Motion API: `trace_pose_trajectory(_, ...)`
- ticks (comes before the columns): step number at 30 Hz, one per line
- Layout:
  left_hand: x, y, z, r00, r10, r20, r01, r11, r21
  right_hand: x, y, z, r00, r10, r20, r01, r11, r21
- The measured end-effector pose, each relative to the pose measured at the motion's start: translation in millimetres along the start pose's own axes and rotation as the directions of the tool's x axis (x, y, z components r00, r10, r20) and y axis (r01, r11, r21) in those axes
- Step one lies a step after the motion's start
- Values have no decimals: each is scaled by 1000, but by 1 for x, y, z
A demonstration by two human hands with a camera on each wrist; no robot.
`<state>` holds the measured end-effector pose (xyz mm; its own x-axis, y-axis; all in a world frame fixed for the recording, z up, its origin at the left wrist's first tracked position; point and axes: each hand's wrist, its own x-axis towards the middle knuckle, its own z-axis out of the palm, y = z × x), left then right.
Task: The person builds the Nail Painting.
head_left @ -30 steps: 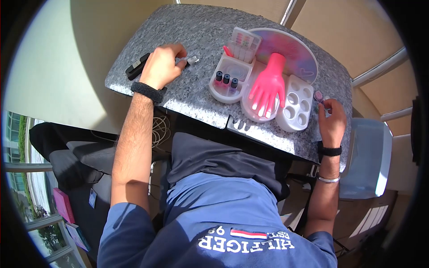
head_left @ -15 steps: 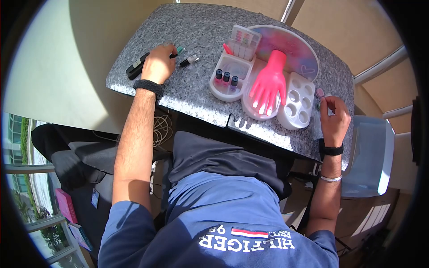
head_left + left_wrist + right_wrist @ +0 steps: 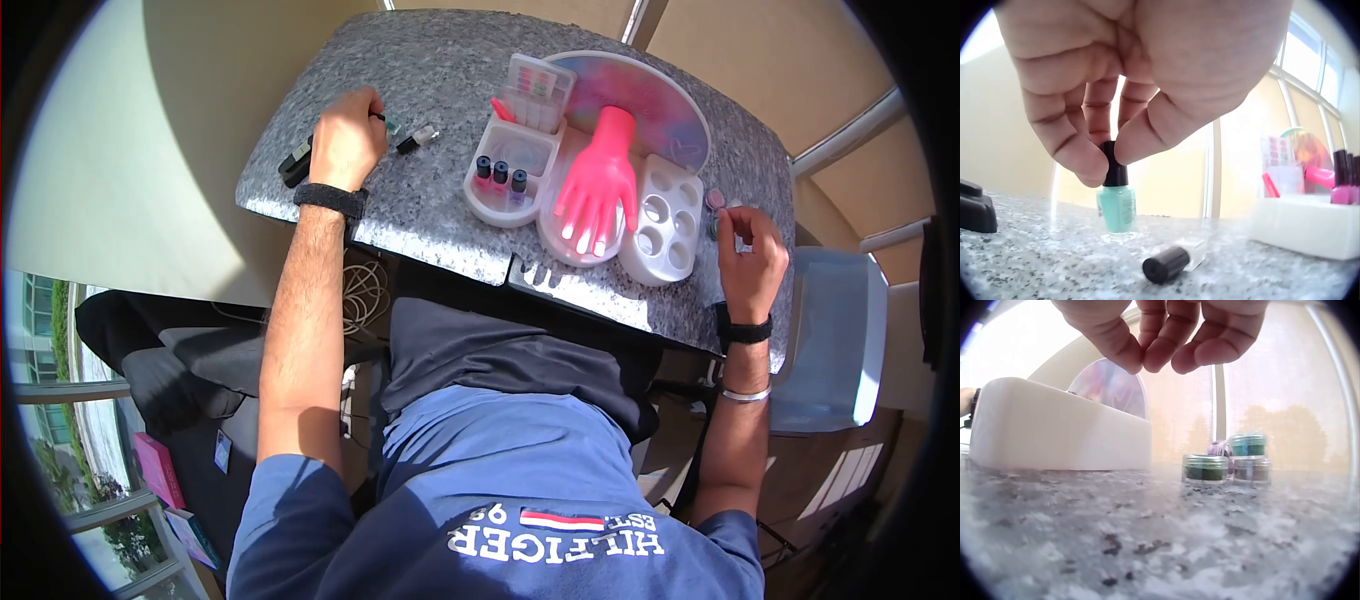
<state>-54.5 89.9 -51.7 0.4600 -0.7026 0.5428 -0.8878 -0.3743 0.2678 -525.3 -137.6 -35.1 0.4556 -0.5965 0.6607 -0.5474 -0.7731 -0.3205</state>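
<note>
In the head view my left hand (image 3: 347,142) is at the left of the table. Its thumb and fingertips pinch the black cap of a mint-green nail polish bottle (image 3: 1117,209), upright with its base right at the tabletop. Close beside it a clear nail polish bottle (image 3: 420,138) with a black cap lies on its side. My right hand (image 3: 752,262) hovers over the right part of the table, fingers loosely bent, thumb tip against the index fingertip, holding nothing. Beyond and below those fingers are small glitter pots, a green pot (image 3: 1205,470) in front and a teal pot (image 3: 1249,445) stacked on another.
Mid-table stands a white manicure set (image 3: 495,212) holding several dark-capped polish bottles and a pink model hand (image 3: 600,180). Its right section is a white holder (image 3: 660,262) with round wells. A black device (image 3: 295,165) lies left of my left hand. A translucent bin (image 3: 830,340) stands beyond the table's right edge.
My left hand has left the clear bottle, which now lies uncovered, and moved left. The mint-green bottle, tilted in its fingers half a second ago, now stands upright. The right hand has barely moved.
</note>
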Motion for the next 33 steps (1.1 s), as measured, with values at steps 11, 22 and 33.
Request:
trace_pose_trajectory(11,10,116,-80,990,97,106,-17,812,-584,-1,-3,-1,1000,0,-28,1,999,46)
trace_pose_trajectory(22,-13,161,-45,918,338,210,-165,804,-571,-1,-3,0,999,-7,-38,10,997,73)
trace_pose_trajectory(33,-21,152,-13,860,500,104,-464,850,-249,-3,-1,2,999,-26,-27,28,997,77)
